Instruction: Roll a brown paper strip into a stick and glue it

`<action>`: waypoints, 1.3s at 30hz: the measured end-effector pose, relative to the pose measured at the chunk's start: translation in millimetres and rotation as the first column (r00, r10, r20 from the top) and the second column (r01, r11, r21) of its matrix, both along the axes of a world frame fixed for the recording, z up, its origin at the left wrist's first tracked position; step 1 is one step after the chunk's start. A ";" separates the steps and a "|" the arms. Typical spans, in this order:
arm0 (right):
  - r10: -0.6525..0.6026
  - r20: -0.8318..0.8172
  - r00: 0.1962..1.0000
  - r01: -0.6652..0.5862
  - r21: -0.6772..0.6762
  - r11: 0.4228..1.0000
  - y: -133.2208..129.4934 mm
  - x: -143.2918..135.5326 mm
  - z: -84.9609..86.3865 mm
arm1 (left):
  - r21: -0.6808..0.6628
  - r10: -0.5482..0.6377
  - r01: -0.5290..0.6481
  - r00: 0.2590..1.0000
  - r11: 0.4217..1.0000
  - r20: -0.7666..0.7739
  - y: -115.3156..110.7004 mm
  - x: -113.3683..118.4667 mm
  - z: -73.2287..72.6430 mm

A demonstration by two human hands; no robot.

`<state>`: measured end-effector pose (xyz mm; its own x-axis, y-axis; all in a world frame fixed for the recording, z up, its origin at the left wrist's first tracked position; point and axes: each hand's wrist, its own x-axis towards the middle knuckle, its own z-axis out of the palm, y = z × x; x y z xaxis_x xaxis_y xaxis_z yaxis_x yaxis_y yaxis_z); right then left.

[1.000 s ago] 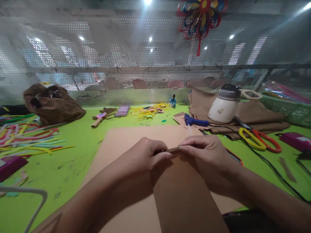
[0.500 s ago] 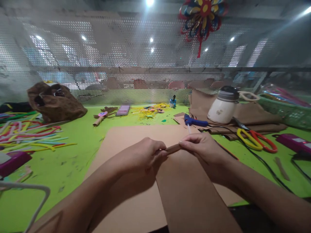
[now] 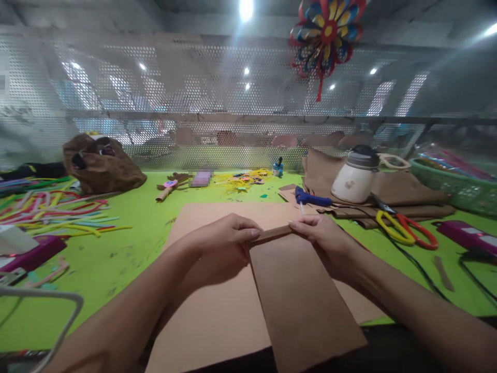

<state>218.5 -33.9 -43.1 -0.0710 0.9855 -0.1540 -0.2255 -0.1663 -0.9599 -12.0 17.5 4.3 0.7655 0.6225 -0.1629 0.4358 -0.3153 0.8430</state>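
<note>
A long piece of brown paper [image 3: 306,300] hangs over a larger tan sheet [image 3: 205,316] on the green table. Its far edge is a narrow folded strip [image 3: 274,234]. My left hand [image 3: 233,235] pinches the left end of this strip between thumb and fingers. At the strip's right end, my right hand [image 3: 320,235] pinches the fold the same way. Just beyond my right hand lies a blue glue gun [image 3: 314,198].
Yellow and orange scissors [image 3: 406,228], a white bottle [image 3: 354,176] and folded brown paper [image 3: 411,189] lie right. Left are colored pipe cleaners [image 3: 58,210] and a brown bag [image 3: 103,166]. A green basket [image 3: 454,184] stands far right.
My left hand has shifted left along the fold, so more of the strip shows between my hands. The paper's near edge has come into view as the camera view shifted slightly.
</note>
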 end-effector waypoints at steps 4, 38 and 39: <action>-0.019 0.076 0.997 0.018 0.019 1.000 3.8 3.0 -4.4 | -0.179 -0.029 0.040 0.997 0.983 0.066 -1.4 1.0 -2.9; 0.065 0.129 0.989 -0.095 0.238 0.967 15.4 -1.9 -26.0 | 0.083 0.222 -0.248 0.945 0.965 0.239 7.4 -1.2 -36.4; 0.062 0.137 0.989 -0.094 0.240 0.966 16.1 -1.8 -25.6 | 0.088 0.209 -0.233 0.952 0.969 0.223 9.0 -1.9 -36.2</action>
